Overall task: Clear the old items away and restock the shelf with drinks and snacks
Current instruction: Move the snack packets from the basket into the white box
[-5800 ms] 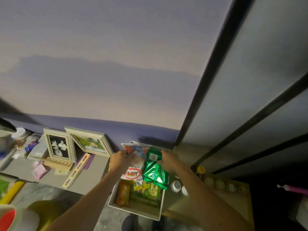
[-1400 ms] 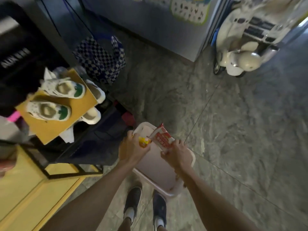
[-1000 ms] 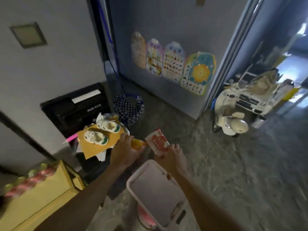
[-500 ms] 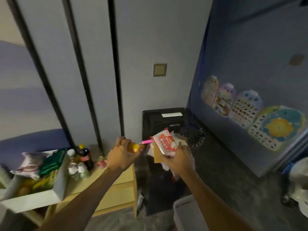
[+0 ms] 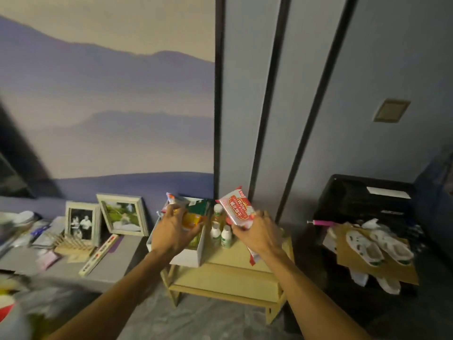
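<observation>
We have turned back from the bin on the floor to the wooden shelf [image 5: 232, 266]. Half a second ago the hands were out over the corner by the black unit [image 5: 362, 200]; now they hang right over the shelf top. Left hand [image 5: 171, 233]: fingers curled round an orange item [image 5: 191, 220], bottle or pouch we cannot tell, held over the white box [image 5: 190, 255], which already has snacks in it. Right hand [image 5: 261, 235]: fingers clamped on the red wafer pack [image 5: 235, 209], tilted, above the small bottles [image 5: 221, 235] standing just beside the box. Neither item is set down yet. We judge the fetch done for these two, so placing comes next. The top is crowded, and the bottles could get knocked.
</observation>
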A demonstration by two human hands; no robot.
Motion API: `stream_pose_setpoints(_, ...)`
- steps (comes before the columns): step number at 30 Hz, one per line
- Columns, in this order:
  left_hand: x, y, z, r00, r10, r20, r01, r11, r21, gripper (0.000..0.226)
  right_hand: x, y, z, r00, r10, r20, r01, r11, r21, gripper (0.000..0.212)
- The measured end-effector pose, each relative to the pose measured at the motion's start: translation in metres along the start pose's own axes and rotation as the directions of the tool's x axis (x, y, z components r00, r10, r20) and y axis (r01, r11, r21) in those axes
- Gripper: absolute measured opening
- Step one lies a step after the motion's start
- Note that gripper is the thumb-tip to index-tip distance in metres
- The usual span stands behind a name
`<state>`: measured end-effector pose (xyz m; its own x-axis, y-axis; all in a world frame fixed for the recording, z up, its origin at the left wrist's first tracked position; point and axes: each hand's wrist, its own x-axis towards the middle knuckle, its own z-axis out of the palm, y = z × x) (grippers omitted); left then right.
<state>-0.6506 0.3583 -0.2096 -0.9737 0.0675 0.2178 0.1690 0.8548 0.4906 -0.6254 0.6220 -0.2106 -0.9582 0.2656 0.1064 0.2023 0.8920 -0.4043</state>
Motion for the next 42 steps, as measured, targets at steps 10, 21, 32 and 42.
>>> stream_pose_setpoints(10,0.061,-0.099,0.01,0.981,-0.195,0.016,0.194,0.979,0.067,0.083,0.081,-0.092,0.111,0.983,-0.096,0.158,0.091,0.995,0.039,0.083)
stream_pose_setpoints(21,0.149,-0.167,0.063,0.961,-0.263,0.09,0.253,0.962,0.106,0.089,0.161,-0.131,0.202,0.964,-0.04,0.264,0.02,0.997,0.078,0.095)
stream_pose_setpoints(32,0.15,-0.212,0.139,0.88,-0.224,0.419,0.188,0.974,0.127,0.082,0.13,-0.141,0.289,0.88,0.288,0.377,-0.323,0.946,0.03,0.096)
stream_pose_setpoints(42,0.135,-0.249,0.159,0.892,-0.06,0.447,-0.037,0.978,0.203,0.081,0.116,-0.159,0.351,0.835,0.349,0.425,-0.362,0.931,-0.054,0.095)
